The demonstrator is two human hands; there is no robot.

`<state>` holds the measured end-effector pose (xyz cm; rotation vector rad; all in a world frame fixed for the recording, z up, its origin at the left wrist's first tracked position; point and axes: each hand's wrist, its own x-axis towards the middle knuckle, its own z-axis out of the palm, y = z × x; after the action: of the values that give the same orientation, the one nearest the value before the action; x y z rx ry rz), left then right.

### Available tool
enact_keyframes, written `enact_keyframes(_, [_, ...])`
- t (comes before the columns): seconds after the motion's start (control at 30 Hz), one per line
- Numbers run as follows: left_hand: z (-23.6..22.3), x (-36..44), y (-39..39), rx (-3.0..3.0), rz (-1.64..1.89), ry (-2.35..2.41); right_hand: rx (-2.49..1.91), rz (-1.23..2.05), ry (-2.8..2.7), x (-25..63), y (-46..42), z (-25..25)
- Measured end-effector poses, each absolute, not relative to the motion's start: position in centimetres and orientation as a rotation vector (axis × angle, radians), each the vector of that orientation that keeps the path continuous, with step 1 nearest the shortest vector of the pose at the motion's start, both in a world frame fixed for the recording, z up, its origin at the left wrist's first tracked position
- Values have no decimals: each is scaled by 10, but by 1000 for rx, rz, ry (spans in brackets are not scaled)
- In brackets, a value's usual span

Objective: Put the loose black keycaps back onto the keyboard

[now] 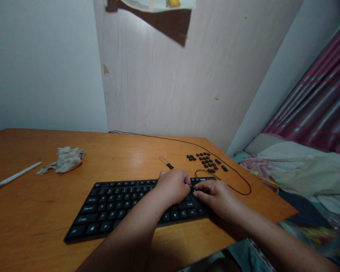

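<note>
A black keyboard [110, 206] lies at a slant on the wooden table. My left hand [174, 186] rests over its right half, fingers curled, with whatever they may hold hidden. Close beside it, my right hand [217, 194] is at the keyboard's right end, thumb and forefinger nearly together over the keys. Any small piece between them is too hard to make out. Behind the keyboard lies a wire keycap puller [170, 166] with a black handle. Loose black keycaps [206, 161] are grouped in rows to the right of it.
A thin black cable [187, 142] runs along the table's back and loops at the right. A crumpled greyish cloth [68, 159] and a white pointed stick [15, 176] lie on the left. Beyond the table's right edge is heaped bedding [297, 170].
</note>
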<state>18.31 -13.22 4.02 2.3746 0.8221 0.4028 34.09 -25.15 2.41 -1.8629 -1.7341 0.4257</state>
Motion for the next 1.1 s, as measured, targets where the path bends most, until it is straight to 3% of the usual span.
enact_keyframes(0.4, [39,184,-134,2414,387,756,-1945,216,-1822,330,-249,30])
enact_keyframes(0.6, [35,186,-134,2451,394,742,-1861,374,-1773,334,-248,29])
enact_keyframes(1.1, [38,185,-136,2537,319,765,-1866,319,-1768,336,-252,24])
